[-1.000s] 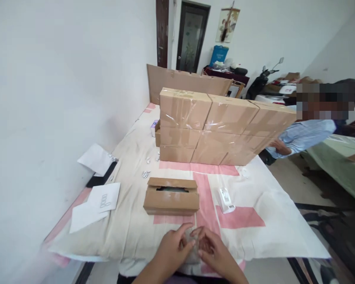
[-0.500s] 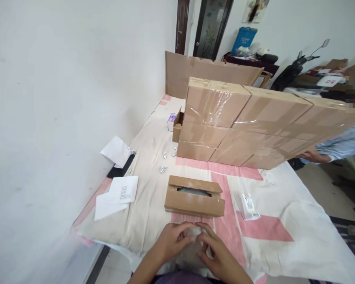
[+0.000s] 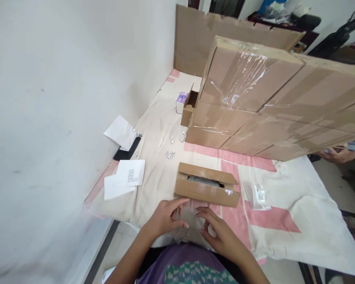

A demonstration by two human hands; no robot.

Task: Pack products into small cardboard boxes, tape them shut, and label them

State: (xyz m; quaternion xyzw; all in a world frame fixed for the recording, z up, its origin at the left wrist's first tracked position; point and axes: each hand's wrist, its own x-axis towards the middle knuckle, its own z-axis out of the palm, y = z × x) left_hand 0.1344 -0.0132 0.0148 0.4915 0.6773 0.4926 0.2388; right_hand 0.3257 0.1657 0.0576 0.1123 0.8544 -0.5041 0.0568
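My left hand (image 3: 169,217) hovers over the near edge of the bed-like surface, thumb and fingers apart, holding nothing. To its right my right hand (image 3: 213,228) has its fingers curved and spread, with nothing in them. Just beyond both hands lies a long brown cardboard box (image 3: 205,191); its top flaps stand partly apart, and something grey shows in the gap. Neither hand clearly touches it. A small white plastic device (image 3: 258,196) rests to the right of the box. White paper sheets (image 3: 127,179) with a printed drawing lie to the left.
A wall of taped cardboard boxes (image 3: 254,102) stands behind, with a small open carton (image 3: 189,109) and a purple-white box (image 3: 181,101) beside it. Crumpled foil bits (image 3: 170,154) and a black object (image 3: 127,149) lie left. Another person's hand (image 3: 339,154) shows at right.
My hands have moved apart from each other, and nearer the long box. The view has tilted down, bringing my purple clothing into sight.
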